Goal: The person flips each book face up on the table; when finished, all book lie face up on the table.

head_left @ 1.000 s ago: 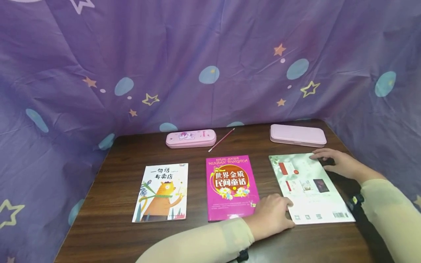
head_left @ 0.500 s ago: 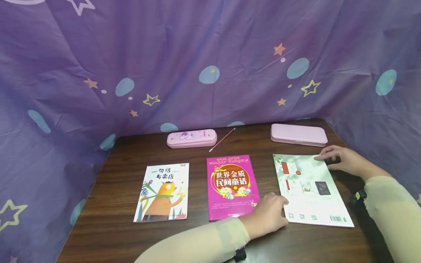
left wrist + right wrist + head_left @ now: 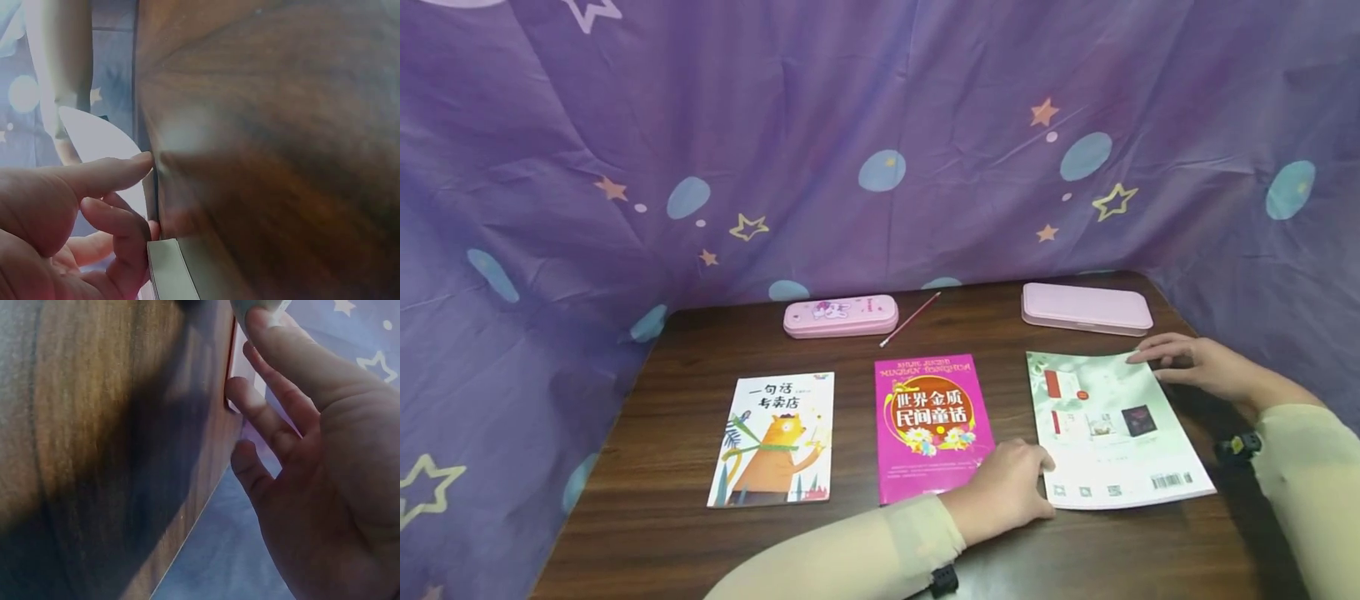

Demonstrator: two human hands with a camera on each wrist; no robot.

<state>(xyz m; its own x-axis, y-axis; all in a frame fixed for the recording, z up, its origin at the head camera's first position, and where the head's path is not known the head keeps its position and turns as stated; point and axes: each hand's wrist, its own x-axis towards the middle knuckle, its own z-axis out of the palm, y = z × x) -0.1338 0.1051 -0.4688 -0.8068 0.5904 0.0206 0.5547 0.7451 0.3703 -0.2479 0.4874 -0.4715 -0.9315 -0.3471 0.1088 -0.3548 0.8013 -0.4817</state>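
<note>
In the head view, a white and pale green book (image 3: 1112, 467) with a barcode lies on the right of the table, its lower right part bowed up. My right hand (image 3: 1213, 371) pinches its upper right corner; in the right wrist view the thumb (image 3: 294, 353) presses on a pale edge. At the lower left corner my left hand (image 3: 1003, 487) holds the book, thumb at the bottom edge and forefinger at the left side. The left wrist view has the left fingers (image 3: 119, 231) curled beside the raised white sheet (image 3: 103, 137). A magenta book (image 3: 925, 467) lies partly behind that hand.
A picture book with an orange bear (image 3: 775, 467) lies on the left of the table (image 3: 647, 417). Along the back are a pink pencil case with rabbits (image 3: 841, 317), a pencil (image 3: 910, 320) and a plain pink case (image 3: 1086, 307). Purple cloth (image 3: 820, 100) hangs behind.
The white and green book has turned slightly clockwise, its top edge going right and its lower left corner left. Its lower right part now bows upward. Both hands moved along with it.
</note>
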